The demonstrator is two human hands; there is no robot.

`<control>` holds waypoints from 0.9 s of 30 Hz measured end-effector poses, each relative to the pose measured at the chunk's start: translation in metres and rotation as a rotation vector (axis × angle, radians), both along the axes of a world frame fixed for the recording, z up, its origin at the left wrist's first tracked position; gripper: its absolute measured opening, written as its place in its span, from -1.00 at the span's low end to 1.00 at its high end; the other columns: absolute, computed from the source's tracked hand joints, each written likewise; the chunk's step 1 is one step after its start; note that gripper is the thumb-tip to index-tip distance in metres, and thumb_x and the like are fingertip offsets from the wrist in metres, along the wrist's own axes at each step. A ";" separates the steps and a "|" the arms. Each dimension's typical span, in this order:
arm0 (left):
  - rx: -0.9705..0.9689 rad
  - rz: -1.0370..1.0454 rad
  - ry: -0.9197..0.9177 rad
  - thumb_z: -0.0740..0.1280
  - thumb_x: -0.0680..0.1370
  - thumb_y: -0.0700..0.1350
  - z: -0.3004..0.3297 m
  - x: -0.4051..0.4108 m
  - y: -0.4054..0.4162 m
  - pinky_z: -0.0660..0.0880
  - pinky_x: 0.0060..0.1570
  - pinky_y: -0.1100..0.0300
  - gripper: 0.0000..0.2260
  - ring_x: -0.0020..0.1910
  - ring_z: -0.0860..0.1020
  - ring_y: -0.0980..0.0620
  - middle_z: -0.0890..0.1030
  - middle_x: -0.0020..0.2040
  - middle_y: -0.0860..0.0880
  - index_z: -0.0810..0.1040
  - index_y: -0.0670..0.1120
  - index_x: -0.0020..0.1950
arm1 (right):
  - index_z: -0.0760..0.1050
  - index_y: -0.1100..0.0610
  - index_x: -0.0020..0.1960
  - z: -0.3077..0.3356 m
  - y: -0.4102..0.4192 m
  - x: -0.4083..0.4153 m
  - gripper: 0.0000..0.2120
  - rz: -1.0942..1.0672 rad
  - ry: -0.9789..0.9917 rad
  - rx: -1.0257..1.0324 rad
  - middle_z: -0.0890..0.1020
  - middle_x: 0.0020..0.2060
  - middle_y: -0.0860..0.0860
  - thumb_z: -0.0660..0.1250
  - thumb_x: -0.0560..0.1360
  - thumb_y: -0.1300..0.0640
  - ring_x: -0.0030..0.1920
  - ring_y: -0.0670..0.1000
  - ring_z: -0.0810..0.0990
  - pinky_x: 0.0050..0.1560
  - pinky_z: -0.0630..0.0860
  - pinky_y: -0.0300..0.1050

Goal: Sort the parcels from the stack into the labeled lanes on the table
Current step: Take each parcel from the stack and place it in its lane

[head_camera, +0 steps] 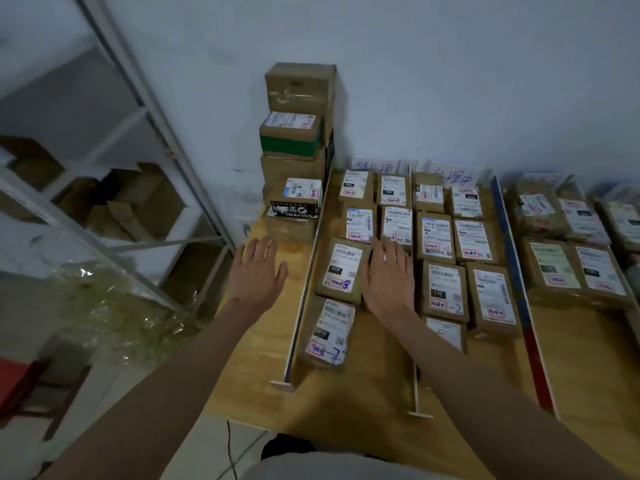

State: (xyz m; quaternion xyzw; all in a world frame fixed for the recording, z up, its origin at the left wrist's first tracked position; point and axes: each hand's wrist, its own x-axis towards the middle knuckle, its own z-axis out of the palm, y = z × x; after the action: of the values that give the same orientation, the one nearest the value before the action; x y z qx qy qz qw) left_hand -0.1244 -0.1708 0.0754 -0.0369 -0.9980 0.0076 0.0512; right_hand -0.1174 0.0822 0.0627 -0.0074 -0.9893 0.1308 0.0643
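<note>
We are holding both hands flat with fingers spread and nothing in them: left hand (258,271) over the bare table (346,393), right hand (388,275) lying among parcels (343,265) filling the lanes. The stack (294,161) is standing beyond, against the wall.

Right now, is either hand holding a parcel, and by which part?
Nothing is held. The left hand hovers open near the brown cardboard parcel stack; the right hand lies flat, fingers straight, over the laned parcels.

The right hand (388,275) covers a parcel beneath it. Lane signs (375,165) at the far wall are blurred; the rightmost parcels (623,220) are cropped.
</note>
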 end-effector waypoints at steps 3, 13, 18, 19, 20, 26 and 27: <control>0.015 -0.011 -0.012 0.12 0.64 0.12 -0.001 -0.020 -0.029 0.26 0.44 -0.12 -0.53 0.42 0.37 -0.14 0.44 0.42 -0.12 0.39 -0.11 0.46 | 0.20 0.09 0.55 0.000 -0.031 -0.018 -0.51 -0.016 -0.014 0.004 0.32 0.50 0.12 0.04 0.66 -0.04 0.51 0.15 0.25 0.51 0.21 0.14; 0.047 -0.121 -0.065 0.06 0.66 0.13 -0.006 -0.122 -0.104 0.17 0.48 -0.10 -0.53 0.47 0.31 -0.12 0.40 0.46 -0.12 0.35 -0.10 0.48 | 0.27 0.15 0.48 0.003 -0.112 -0.099 -0.56 -0.102 -0.002 -0.027 0.41 0.41 0.12 0.08 0.65 0.01 0.46 0.14 0.32 0.48 0.25 0.12; 0.078 -0.172 -0.056 0.05 0.66 0.12 -0.012 -0.178 -0.107 0.16 0.48 -0.08 -0.53 0.42 0.34 -0.11 0.42 0.42 -0.11 0.36 -0.12 0.46 | 0.28 0.10 0.46 0.000 -0.129 -0.153 -0.59 -0.125 0.000 -0.068 0.43 0.38 0.08 0.08 0.66 0.00 0.42 0.11 0.37 0.45 0.28 0.08; 0.091 -0.175 -0.057 0.06 0.66 0.11 -0.013 -0.190 -0.105 0.17 0.47 -0.08 -0.54 0.40 0.36 -0.11 0.44 0.40 -0.12 0.38 -0.13 0.45 | 0.28 0.09 0.46 -0.002 -0.130 -0.165 -0.59 -0.130 -0.001 -0.077 0.45 0.36 0.07 0.08 0.65 -0.01 0.39 0.10 0.40 0.42 0.32 0.08; 0.103 -0.172 -0.064 0.07 0.66 0.10 -0.016 -0.201 -0.101 0.17 0.47 -0.08 -0.54 0.39 0.37 -0.12 0.46 0.38 -0.13 0.40 -0.14 0.43 | 0.29 0.09 0.45 -0.003 -0.131 -0.176 -0.59 -0.137 -0.005 -0.091 0.46 0.34 0.07 0.09 0.65 -0.02 0.37 0.10 0.42 0.41 0.34 0.08; 0.155 -0.121 -0.132 0.06 0.65 0.13 -0.040 -0.259 -0.080 0.25 0.41 -0.11 -0.56 0.29 0.46 -0.14 0.52 0.28 -0.14 0.42 -0.15 0.34 | 0.23 0.13 0.47 -0.010 -0.137 -0.236 -0.59 -0.170 -0.135 -0.165 0.47 0.33 0.13 0.08 0.68 0.00 0.32 0.15 0.46 0.29 0.41 0.10; 0.182 -0.091 -0.161 0.06 0.65 0.14 -0.044 -0.264 -0.076 0.26 0.40 -0.12 -0.55 0.29 0.46 -0.16 0.52 0.29 -0.14 0.42 -0.15 0.34 | 0.22 0.13 0.47 -0.014 -0.138 -0.245 -0.59 -0.168 -0.164 -0.198 0.48 0.32 0.14 0.09 0.68 0.01 0.30 0.17 0.48 0.23 0.45 0.11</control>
State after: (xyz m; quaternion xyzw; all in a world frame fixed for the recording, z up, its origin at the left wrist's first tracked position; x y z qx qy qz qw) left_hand -0.3888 -0.2472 0.0315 -0.0776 -0.9928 -0.0880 -0.0255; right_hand -0.3621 -0.0555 0.0490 -0.1070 -0.9694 0.2206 -0.0069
